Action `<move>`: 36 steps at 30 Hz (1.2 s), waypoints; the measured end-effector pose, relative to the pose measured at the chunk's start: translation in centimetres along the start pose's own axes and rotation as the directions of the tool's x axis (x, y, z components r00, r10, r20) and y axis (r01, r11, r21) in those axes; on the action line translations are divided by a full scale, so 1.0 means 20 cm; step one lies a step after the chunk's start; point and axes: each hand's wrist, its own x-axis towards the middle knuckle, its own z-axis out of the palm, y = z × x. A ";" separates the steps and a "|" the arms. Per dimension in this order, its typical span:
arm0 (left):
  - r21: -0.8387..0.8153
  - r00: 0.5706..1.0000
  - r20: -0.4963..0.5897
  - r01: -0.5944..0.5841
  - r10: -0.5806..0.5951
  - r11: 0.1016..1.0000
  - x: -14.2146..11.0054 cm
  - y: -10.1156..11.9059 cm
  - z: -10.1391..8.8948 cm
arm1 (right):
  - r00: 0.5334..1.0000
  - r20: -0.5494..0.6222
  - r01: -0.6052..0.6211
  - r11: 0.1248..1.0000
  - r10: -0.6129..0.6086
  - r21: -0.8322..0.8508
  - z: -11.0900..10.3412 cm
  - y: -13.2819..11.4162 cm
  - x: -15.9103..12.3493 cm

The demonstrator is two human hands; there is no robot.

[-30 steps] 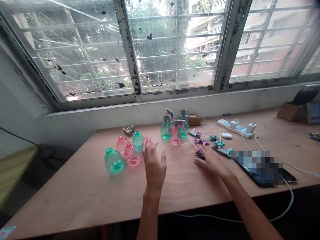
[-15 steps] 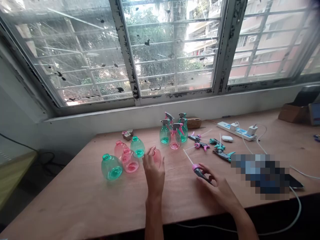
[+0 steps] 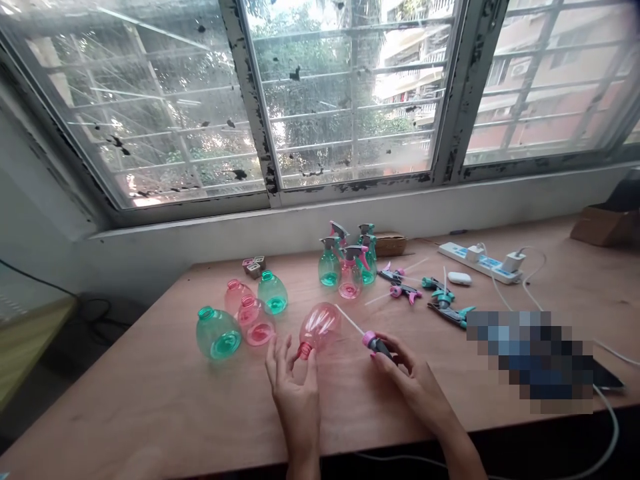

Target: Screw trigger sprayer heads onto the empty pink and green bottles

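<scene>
My left hand [image 3: 296, 393] has its thumb and fingers around the neck of a clear pink bottle [image 3: 323, 325]. That bottle is tipped over, its neck toward me and its round body pointing away. In my right hand [image 3: 411, 375] is a grey-and-pink spray head [image 3: 374, 341], its collar turned left. A thin white tube runs from the collar up and left, its tip near the pink bottle's body. Left of my hands stand other open bottles, among them a green bottle [image 3: 219, 335] and a pink bottle [image 3: 257, 323].
Several bottles with spray heads fitted, one a pink spray bottle [image 3: 350, 280], stand at the back. Loose pink spray heads [image 3: 406, 293] and teal spray heads [image 3: 445, 300] lie to the right. Beyond are a power strip [image 3: 480, 262], a white case [image 3: 459, 278] and a blurred-out device.
My right hand has picked up a spray head from the table and brought it left. My left hand has taken a pink bottle out of the group and turned its neck toward me.
</scene>
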 end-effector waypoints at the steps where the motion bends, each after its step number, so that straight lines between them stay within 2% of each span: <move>1: -0.006 0.999 0.026 0.032 -0.032 0.999 0.01 -0.01 -0.01 | 1.000 -0.021 0.000 1.000 0.001 0.027 0.00 0.00 0.00; 5: 0.006 0.989 0.116 0.090 -0.090 0.996 0.04 0.02 -0.08 | 0.992 -0.119 -0.011 0.969 0.041 0.248 0.03 0.00 0.02; 8: 0.004 0.978 0.111 0.179 -0.178 0.984 0.06 0.10 -0.12 | 0.973 -0.219 0.020 0.927 0.068 0.374 0.09 -0.01 0.01; 10: -0.024 0.957 0.060 0.286 -0.285 0.958 0.05 0.17 -0.14 | 0.975 -0.201 0.014 0.873 0.097 0.488 0.15 -0.03 0.00; 12: -0.064 0.942 0.053 0.334 -0.331 0.940 0.03 0.21 -0.14 | 0.985 -0.121 -0.022 0.784 0.123 0.621 0.22 -0.05 -0.02; 14: -0.165 0.959 0.108 0.278 -0.263 0.946 0.00 0.24 -0.11 | 0.990 -0.072 -0.034 0.696 0.122 0.717 0.26 -0.09 -0.03; 16: -0.272 0.975 0.206 0.134 -0.078 0.953 -0.03 0.25 -0.09 | 0.992 -0.075 -0.006 0.623 0.104 0.782 0.28 -0.13 -0.03; 18: -0.324 0.951 0.294 0.009 0.092 0.946 -0.06 0.26 -0.06 | 0.992 -0.082 0.018 0.551 0.092 0.834 0.27 -0.16 -0.04; 19: -0.338 0.936 0.325 -0.017 0.133 0.941 -0.07 0.26 -0.05 | 0.993 -0.077 0.022 0.517 0.085 0.856 0.26 -0.17 -0.04; 20: -0.354 0.928 0.345 -0.009 0.140 0.935 -0.08 0.26 -0.05 | 0.995 -0.066 0.019 0.489 0.078 0.872 0.24 -0.18 -0.04; 22: -0.424 0.927 0.365 0.083 0.086 0.902 -0.08 0.25 -0.04 | 0.998 -0.031 0.002 0.458 0.057 0.889 0.23 -0.18 -0.05; 24: -0.506 0.906 0.423 0.232 0.005 0.831 -0.08 0.22 -0.03 | 1.000 0.009 -0.020 0.467 0.026 0.884 0.24 -0.19 -0.06; 27: -0.567 0.825 0.562 0.432 -0.054 0.702 -0.07 0.17 -0.02 | 1.000 0.028 -0.021 0.518 -0.005 0.855 0.27 -0.19 -0.07; 29: -0.547 0.779 0.624 0.485 -0.053 0.682 -0.06 0.17 -0.03 | 1.000 -0.022 0.023 0.560 -0.008 0.828 0.27 -0.18 -0.06; 30: -0.527 0.778 0.625 0.483 -0.066 0.699 -0.05 0.18 -0.04 | 0.997 -0.075 0.062 0.584 -0.003 0.809 0.25 -0.17 -0.06; 32: -0.460 0.828 0.545 0.427 -0.133 0.778 -0.03 0.22 -0.07 | 0.979 -0.205 0.151 0.637 0.011 0.756 0.17 -0.15 -0.06; 34: -0.334 0.924 0.344 0.288 -0.168 0.898 0.00 0.25 -0.11 | 0.948 -0.317 0.210 0.712 0.018 0.669 0.06 -0.12 -0.06; 36: -0.207 0.986 0.143 0.110 -0.082 0.972 0.02 0.25 -0.15 | 0.930 -0.369 0.215 0.813 -0.001 0.541 -0.07 -0.10 -0.09</move>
